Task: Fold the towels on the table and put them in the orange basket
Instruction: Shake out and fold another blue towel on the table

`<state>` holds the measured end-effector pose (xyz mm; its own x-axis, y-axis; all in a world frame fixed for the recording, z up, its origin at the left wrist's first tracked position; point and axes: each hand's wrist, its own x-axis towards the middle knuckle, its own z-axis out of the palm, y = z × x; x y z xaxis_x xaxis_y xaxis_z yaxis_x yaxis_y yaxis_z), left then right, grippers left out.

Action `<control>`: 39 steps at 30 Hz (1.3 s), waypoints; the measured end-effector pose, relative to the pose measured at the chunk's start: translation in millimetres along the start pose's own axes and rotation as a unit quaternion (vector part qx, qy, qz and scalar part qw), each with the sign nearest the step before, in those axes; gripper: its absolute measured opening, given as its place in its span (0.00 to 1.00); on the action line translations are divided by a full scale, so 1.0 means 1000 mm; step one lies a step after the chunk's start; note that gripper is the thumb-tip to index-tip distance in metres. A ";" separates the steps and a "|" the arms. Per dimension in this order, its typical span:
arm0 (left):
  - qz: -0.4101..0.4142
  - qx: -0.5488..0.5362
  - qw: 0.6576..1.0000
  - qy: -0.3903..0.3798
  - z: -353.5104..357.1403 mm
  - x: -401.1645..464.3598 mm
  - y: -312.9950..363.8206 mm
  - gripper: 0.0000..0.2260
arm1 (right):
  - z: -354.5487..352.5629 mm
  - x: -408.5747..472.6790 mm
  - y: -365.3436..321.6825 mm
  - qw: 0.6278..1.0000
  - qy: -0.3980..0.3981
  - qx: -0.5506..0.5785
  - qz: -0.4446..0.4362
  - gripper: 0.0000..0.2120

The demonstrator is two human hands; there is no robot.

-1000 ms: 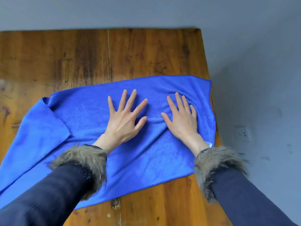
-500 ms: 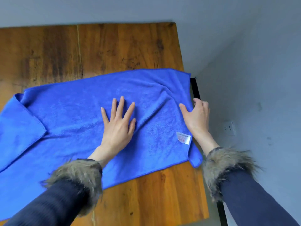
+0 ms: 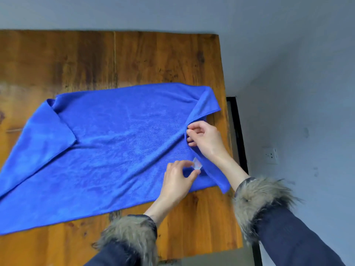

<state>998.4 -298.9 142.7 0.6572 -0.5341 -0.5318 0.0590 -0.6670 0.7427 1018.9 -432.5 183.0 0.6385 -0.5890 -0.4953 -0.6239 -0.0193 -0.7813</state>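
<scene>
Both hands (image 3: 178, 179) (image 3: 206, 140) pinch the blue towel (image 3: 115, 143), partly hiding its label (image 3: 196, 163).

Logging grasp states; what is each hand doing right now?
Left hand: pinching the blue towel near its label.
Right hand: gripping the towel's right edge.

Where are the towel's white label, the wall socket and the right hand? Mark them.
white label (image 3: 197, 163), head view: middle of the tag.
wall socket (image 3: 271, 155), head view: centre of its faceplate.
right hand (image 3: 206, 139), head view: back of the hand.
</scene>
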 end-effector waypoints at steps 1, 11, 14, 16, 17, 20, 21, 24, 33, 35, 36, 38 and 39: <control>-0.038 -0.022 0.999 -0.010 0.002 0.000 -0.001 0.13 | 0.001 0.002 0.000 1.000 -0.011 -0.005 -0.002 0.03; -0.147 0.031 0.988 0.022 0.004 0.008 0.023 0.17 | -0.028 0.059 0.030 0.872 0.139 -0.447 -0.138 0.24; -0.134 0.030 0.990 0.032 0.010 0.012 0.027 0.20 | -0.029 0.069 0.037 0.823 0.173 -0.501 -0.205 0.16; -0.117 -0.006 0.993 0.030 0.008 0.011 0.027 0.18 | -0.030 0.072 0.041 0.793 0.219 -0.506 -0.259 0.10; -0.111 -0.029 0.993 0.027 0.005 0.010 0.025 0.16 | -0.029 0.073 0.041 0.784 0.242 -0.498 -0.282 0.08; -0.109 -0.117 0.987 0.030 -0.014 0.001 0.016 0.08 | -0.021 0.068 0.022 0.775 0.281 -0.449 -0.345 0.04; -0.107 -0.136 0.984 0.041 -0.023 -0.002 0.011 0.07 | -0.016 0.064 0.012 0.776 0.281 -0.432 -0.363 0.03; -0.101 -0.168 0.978 0.070 -0.055 -0.013 0.003 0.06 | 0.003 0.051 -0.019 0.794 0.246 -0.387 -0.399 0.04; 0.008 -0.170 0.970 0.175 -0.158 -0.060 -0.006 0.10 | 0.081 0.000 -0.100 0.816 0.117 -0.322 -0.466 0.11; 0.025 -0.183 0.957 0.225 -0.182 -0.074 -0.018 0.12 | 0.106 -0.011 -0.115 0.824 0.092 -0.301 -0.471 0.09; 0.022 -0.187 0.950 0.248 -0.193 -0.080 -0.026 0.12 | 0.120 -0.016 -0.121 0.831 0.072 -0.286 -0.471 0.09; -0.015 -0.183 0.940 0.288 -0.212 -0.089 -0.049 0.11 | 0.150 -0.026 -0.128 0.846 0.020 -0.265 -0.462 0.09; -0.045 -0.170 0.937 0.302 -0.218 -0.091 -0.063 0.11 | 0.164 -0.028 -0.128 0.849 -0.001 -0.268 -0.454 0.09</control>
<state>1099.1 -94.6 232.8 0.9375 -0.0241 -0.3472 0.3028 -0.4358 0.8476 1154.9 -280.9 234.6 0.9669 -0.1321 0.2182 0.0119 -0.8312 -0.5559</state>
